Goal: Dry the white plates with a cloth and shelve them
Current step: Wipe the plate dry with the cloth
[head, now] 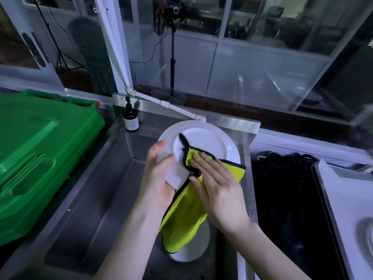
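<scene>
Over the steel sink I hold a white plate (210, 140), tilted toward me. My left hand (159, 174) grips its left rim, thumb on the face and fingers behind. My right hand (216, 184) lies flat with straight fingers, pressing a yellow-green cloth with black edging (183, 217) against the plate's face. The cloth's lower part hangs down below the plate. A second white plate (191, 249) lies at the sink's bottom, partly hidden by the cloth.
The steel sink basin (96, 199) is below my hands. A green plastic bin lid (40, 150) fills the left. A dark pump bottle (131, 118) stands at the sink's back corner. A white pipe tap (177, 109) ends behind the plate. A black rack (286, 199) and a tray (347, 209) lie right.
</scene>
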The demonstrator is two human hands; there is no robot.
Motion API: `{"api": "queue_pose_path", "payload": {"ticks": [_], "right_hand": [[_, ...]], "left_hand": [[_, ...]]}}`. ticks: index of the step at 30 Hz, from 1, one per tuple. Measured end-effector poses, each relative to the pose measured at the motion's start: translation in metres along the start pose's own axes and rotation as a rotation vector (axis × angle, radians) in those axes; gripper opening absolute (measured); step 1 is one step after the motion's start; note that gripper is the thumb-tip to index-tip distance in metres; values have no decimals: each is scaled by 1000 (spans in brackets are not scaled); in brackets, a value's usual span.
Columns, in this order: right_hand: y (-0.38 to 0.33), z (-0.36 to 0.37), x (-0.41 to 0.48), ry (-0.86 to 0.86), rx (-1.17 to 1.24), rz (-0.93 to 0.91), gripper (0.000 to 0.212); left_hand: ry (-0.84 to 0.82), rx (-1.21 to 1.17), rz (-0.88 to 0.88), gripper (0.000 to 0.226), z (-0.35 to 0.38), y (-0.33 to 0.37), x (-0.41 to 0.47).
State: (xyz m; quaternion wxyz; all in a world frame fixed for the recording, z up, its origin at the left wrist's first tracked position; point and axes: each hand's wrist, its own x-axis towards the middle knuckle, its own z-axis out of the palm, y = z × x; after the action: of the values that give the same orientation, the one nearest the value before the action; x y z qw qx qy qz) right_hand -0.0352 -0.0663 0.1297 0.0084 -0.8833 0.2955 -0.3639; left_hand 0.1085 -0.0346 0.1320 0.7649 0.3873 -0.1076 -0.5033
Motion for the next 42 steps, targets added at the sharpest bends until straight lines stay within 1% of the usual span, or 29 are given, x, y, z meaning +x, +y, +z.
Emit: {"api": "queue_pose_path", "payload": {"ticks": [2, 4, 5, 7, 10, 12, 14, 17, 20, 22, 24, 25, 26, 29, 33, 38, 39, 40, 42], "right_hand": [[5, -4, 8, -20, -48, 126, 35], [9, -8, 11, -65, -41, 254, 38], [8, -9, 10, -88, -26, 272, 41], [1, -8, 5, -134, 22, 194, 45], [-12, 0, 7, -242, 119, 54, 49], [-12, 4, 19, -287, 123, 75, 50], [-3, 6, 35, -304, 85, 156, 50], [16, 1, 48, -286, 4, 279, 51], [19, -9, 34, -220, 25, 309, 54], [9, -13, 17, -201, 92, 231, 53], [-6, -10, 3, -232, 101, 71, 51], [-11, -7, 1, -246, 102, 21, 50], [-14, -4, 5, -251, 102, 11, 49], [-10, -1, 29, -240, 89, 113, 49], [5, -3, 55, -223, 74, 228, 50], [9, -3, 73, -149, 24, 397, 47], [6, -4, 73, -137, 41, 373, 46], [1, -5, 71, -136, 64, 301, 45], [-10, -3, 63, -182, 108, 97, 45]], "left_hand": [[-26, -3, 44, 38, 1, 2, 0], [-28, 17, 84, 43, 1, 6, -1], [-34, 24, 101, 45, 0, 8, -2], [-56, 46, 122, 48, -1, 9, -4], [-86, 114, 128, 43, 2, 3, -9], [-81, 156, 119, 43, 3, -1, -12], [-55, 154, 121, 42, 4, -3, -13], [-21, 96, 107, 41, 4, 1, -12], [-7, 80, 137, 43, 1, 8, -12], [-24, 67, 150, 39, 0, 9, -11], [-58, 42, 139, 40, 1, 7, -11], [-75, 50, 135, 42, 2, 5, -11], [-95, 73, 135, 42, 3, 3, -11], [-141, 149, 133, 46, 4, -1, -15], [-108, 164, 135, 43, 6, 6, -19], [-112, 261, 178, 48, 6, 15, -25], [-112, 275, 193, 48, 5, 15, -25], [-119, 285, 214, 48, 3, 15, -25], [-148, 306, 254, 48, 2, 17, -25]]}}
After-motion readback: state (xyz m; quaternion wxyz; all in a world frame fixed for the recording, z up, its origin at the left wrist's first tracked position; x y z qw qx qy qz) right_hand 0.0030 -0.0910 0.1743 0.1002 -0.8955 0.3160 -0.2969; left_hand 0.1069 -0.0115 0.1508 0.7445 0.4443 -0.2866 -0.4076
